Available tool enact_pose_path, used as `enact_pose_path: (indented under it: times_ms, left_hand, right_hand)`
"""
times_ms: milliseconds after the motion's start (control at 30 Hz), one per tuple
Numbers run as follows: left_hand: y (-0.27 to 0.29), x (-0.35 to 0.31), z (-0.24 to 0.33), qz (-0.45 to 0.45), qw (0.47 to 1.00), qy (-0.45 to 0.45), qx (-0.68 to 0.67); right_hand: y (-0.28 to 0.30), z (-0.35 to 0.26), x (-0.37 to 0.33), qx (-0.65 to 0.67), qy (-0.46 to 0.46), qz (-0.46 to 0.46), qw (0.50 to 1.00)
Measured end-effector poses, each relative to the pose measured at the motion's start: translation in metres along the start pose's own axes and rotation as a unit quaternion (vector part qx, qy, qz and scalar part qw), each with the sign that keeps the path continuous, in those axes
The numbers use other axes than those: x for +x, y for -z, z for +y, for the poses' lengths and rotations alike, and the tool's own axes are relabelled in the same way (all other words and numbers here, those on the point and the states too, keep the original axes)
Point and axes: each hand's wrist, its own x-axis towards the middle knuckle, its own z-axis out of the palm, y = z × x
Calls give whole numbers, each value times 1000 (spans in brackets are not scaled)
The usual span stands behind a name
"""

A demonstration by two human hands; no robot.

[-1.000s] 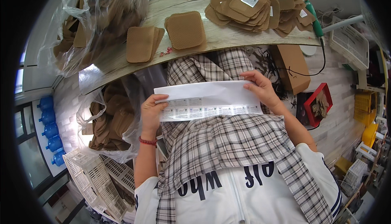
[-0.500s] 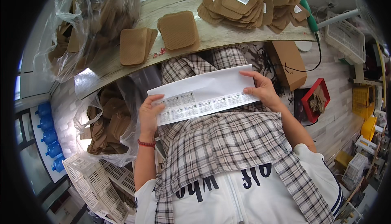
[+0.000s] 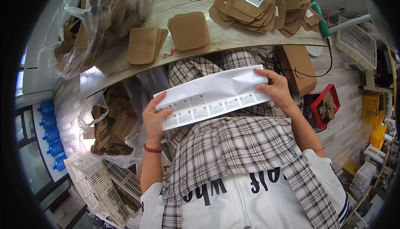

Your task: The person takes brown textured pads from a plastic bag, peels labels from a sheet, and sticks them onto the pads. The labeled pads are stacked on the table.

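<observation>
A long white label sheet (image 3: pixel 216 88) stretches between my hands above the plaid apron (image 3: pixel 229 145). Printed labels run along its near half, and the far strip is bare and slightly creased. My left hand (image 3: pixel 156 113) pinches the left end, thumb on top. At the right end, my right hand (image 3: pixel 275 88) grips it between thumb and fingers. Beyond the sheet, on the table, lie two small stacks of brown textured pads, one squarish (image 3: pixel 189 31) and one narrower (image 3: pixel 142 46). A larger heap of pads (image 3: pixel 250 4), some bearing white labels, is at the far right.
A clear plastic bag of brown pads (image 3: pixel 112 12) stands on the table's left, another bag (image 3: pixel 114 125) below it. A green-handled tool (image 3: pixel 320 18) with a cord hangs at the right edge. A cardboard box (image 3: pixel 296 68), red tray (image 3: pixel 326 106) and white crates (image 3: pixel 98 189) surround me.
The view has shifted slightly, so most things sit a little farther right. Both hands keep hold of the label sheet, whose bare strip now looks more creased near the right hand.
</observation>
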Motion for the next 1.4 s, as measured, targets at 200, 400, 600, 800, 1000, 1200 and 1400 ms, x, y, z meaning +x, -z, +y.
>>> enact_pose_path:
  times_ms: [200,400,600,800,1000,1200,1400]
  left_hand:
    - [5,0,7,-4,999,10,-51]
    - [5,7,24,-45,999,8,21]
    - [-3,4,20,-26,1000,9,-3]
    - [-8,3,12,-6,1000,12,-27]
    - [-13,12,19,-9,998,24,51]
    - [-1,16,14,12,967,-26,253]
    - [-15,26,23,-17,964,2,266]
  right_hand:
    - [5,-17,-6,79,-32,-24,996]
    - [8,-28,2,3,-54,-122,991]
    - [7,-21,4,51,-37,-75,995]
    - [11,-9,3,44,5,-58,997]
    - [7,-13,5,-170,94,-12,981]
    - [15,-16,15,-337,74,-23,938]
    - [12,12,37,-278,114,-7,954]
